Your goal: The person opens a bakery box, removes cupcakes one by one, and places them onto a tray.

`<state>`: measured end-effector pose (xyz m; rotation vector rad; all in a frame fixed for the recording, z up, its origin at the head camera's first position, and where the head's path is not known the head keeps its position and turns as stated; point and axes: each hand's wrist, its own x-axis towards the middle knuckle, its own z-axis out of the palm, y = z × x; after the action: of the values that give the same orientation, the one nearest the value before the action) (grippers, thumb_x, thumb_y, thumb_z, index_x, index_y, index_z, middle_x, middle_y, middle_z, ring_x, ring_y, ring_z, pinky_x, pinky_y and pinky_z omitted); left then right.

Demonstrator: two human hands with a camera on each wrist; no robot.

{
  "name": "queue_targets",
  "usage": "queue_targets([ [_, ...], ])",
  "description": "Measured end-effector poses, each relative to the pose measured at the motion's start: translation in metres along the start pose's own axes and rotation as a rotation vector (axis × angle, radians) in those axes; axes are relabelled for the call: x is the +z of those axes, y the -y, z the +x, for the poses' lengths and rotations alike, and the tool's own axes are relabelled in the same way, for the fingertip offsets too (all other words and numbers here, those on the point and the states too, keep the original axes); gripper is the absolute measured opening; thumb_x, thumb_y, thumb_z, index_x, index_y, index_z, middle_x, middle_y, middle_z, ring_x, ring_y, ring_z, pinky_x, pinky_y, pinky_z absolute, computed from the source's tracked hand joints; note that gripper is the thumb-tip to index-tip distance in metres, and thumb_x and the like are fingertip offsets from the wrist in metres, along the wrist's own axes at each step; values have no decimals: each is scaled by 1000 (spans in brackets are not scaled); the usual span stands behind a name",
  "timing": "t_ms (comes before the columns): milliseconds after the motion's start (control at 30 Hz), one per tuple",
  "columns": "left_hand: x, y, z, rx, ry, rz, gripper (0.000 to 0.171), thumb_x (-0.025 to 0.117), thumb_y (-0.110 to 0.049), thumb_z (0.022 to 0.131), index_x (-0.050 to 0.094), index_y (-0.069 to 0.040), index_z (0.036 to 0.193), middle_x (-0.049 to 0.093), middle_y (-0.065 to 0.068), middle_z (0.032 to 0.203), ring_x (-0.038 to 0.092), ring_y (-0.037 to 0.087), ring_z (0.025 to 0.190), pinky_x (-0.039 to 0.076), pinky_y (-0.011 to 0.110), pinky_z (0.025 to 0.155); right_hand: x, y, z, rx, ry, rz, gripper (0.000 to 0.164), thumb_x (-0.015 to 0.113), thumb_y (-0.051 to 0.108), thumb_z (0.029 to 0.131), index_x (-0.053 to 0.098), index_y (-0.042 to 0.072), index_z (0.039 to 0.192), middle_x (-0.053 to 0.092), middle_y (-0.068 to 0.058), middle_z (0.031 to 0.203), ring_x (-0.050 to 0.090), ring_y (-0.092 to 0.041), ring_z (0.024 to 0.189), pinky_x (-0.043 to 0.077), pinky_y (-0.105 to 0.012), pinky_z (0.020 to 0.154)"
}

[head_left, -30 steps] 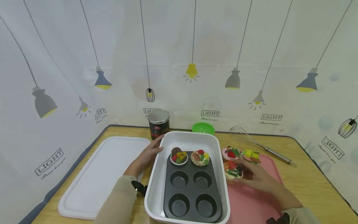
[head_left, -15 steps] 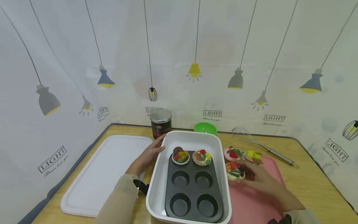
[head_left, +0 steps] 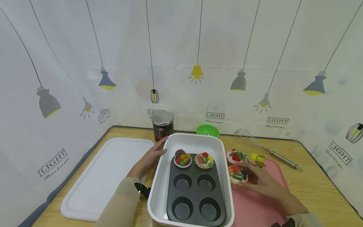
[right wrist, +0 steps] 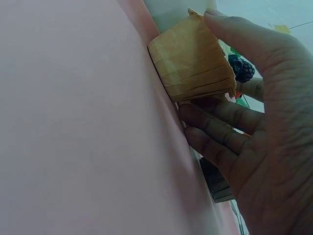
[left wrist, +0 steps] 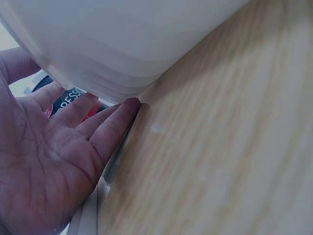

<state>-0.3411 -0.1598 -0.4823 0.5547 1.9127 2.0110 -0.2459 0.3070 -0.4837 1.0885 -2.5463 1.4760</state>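
My left hand [head_left: 147, 159] rests against the far left side of a deep white baking dish [head_left: 157, 186]. In the left wrist view, its extended fingers touch the dish's outer wall. Inside the dish lies a dark six-cup muffin tin [head_left: 194, 191], with a fruit cupcake [head_left: 182, 160] and a fruit tart [head_left: 204, 160] in its far cups. At the right, my right hand [head_left: 262, 181] pinches another fruit cupcake [head_left: 237, 177] by its rim. The right wrist view shows its tan paper case [right wrist: 193, 58] on the pink board. Two more fruit cakes, one pink [head_left: 235, 156] and one yellow-topped [head_left: 256, 158], stand behind it.
The pink board [head_left: 255, 209] lies right of the dish, a white board [head_left: 105, 176] left of it. Behind stand a lidded espresso tin [head_left: 163, 126] and a green bowl [head_left: 208, 130]. A wire whisk [head_left: 267, 149] lies at the back right.
The head view has shifted slightly. Both hands keep their places, on the dish and on the cupcake.
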Motion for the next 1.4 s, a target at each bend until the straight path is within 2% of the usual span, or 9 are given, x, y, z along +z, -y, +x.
queue_targets([
  [233,1,-4,0,10,-3,-7,66,43,-10,104,12,-10,162,22,24,161,38,42,137,46,46,100,-1,2,3,12,-8,-39,66,77,9,89,46,8,147,67,-7,118,66,-15,97,58,-32,72],
  [433,-1,-1,0,3,-10,0,66,44,-11,104,13,-11,162,22,23,162,38,40,138,46,45,102,0,1,3,31,-20,-91,65,78,13,89,47,11,147,67,-2,112,64,-14,87,56,-30,67],
  [533,-2,0,0,-10,-17,5,66,44,-11,104,13,-13,163,22,21,163,37,39,139,45,43,103,1,2,3,22,-17,-86,65,77,13,89,47,10,147,67,-4,114,65,-13,91,56,-30,70],
  [667,-2,-1,-1,-19,-34,8,66,44,-11,104,14,-14,162,23,20,163,38,39,139,46,44,102,1,4,5,18,-13,-81,66,76,13,90,46,9,148,65,-8,123,65,-13,104,57,-31,80],
  [833,-3,0,-2,-30,-38,16,65,43,-12,104,14,-15,163,22,19,163,36,40,140,44,45,104,2,4,6,44,-21,-98,65,76,15,91,47,9,149,63,-11,131,64,-13,113,56,-31,87],
  [1033,-1,3,-1,-41,-30,19,65,43,-12,105,14,-16,163,22,19,163,36,39,141,42,47,107,2,8,2,57,-76,-231,62,78,24,90,53,13,145,66,-6,128,65,-14,110,54,-31,90],
  [1200,0,2,1,-13,-9,-12,66,43,-11,105,12,-13,163,21,21,163,35,41,141,44,45,104,-1,13,3,30,-104,-292,59,78,25,89,56,14,143,66,-1,128,65,-15,112,54,-29,91],
  [1400,-1,4,1,2,-3,-22,66,43,-10,105,12,-13,163,21,22,163,36,41,140,46,43,101,-4,20,7,-73,-120,-376,54,80,20,88,60,15,138,67,3,127,65,-15,110,52,-25,91],
])
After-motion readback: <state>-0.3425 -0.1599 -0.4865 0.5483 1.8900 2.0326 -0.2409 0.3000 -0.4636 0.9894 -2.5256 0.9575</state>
